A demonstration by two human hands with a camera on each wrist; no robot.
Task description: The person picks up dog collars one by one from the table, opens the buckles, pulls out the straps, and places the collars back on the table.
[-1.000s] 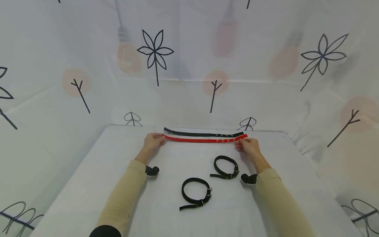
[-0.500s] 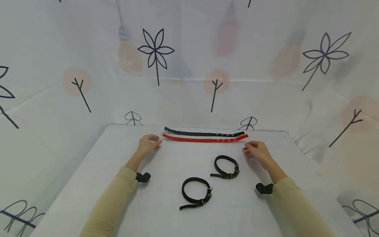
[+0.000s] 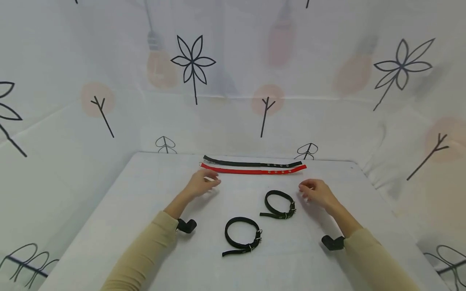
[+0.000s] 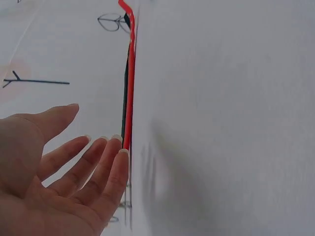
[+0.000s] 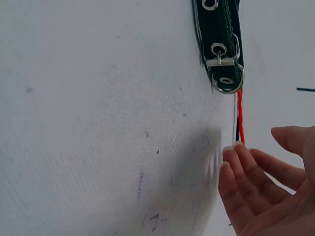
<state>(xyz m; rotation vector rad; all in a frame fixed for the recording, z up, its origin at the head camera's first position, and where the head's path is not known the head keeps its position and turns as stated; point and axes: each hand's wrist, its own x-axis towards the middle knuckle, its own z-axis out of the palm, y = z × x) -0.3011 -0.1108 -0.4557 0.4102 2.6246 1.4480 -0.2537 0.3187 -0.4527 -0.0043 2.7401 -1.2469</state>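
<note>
A red collar [image 3: 251,172] lies stretched out near the back of the table, just in front of a straight black collar [image 3: 247,164]. My left hand [image 3: 201,182] hovers before the red collar's left end with relaxed fingers, holding nothing. My right hand [image 3: 317,191] is over the table, right of a buckled black collar [image 3: 267,204] that forms a loop; its fingers are loosely bent and hold nothing. Closer to me lies a second looped black collar [image 3: 227,234]. In the right wrist view a metal buckle [image 5: 220,62] and eyelets show on the nearer strap.
The white table [image 3: 291,258] meets a white cloth backdrop [image 3: 233,125] printed with flowers and twigs. Both wrists carry black camera mounts, one by the left sleeve [image 3: 145,250] and one by the right sleeve [image 3: 375,258].
Both hands have let go of the red collar's ends. The left hand drew away left, then came back right and nearer; the right hand moved right and toward me.
</note>
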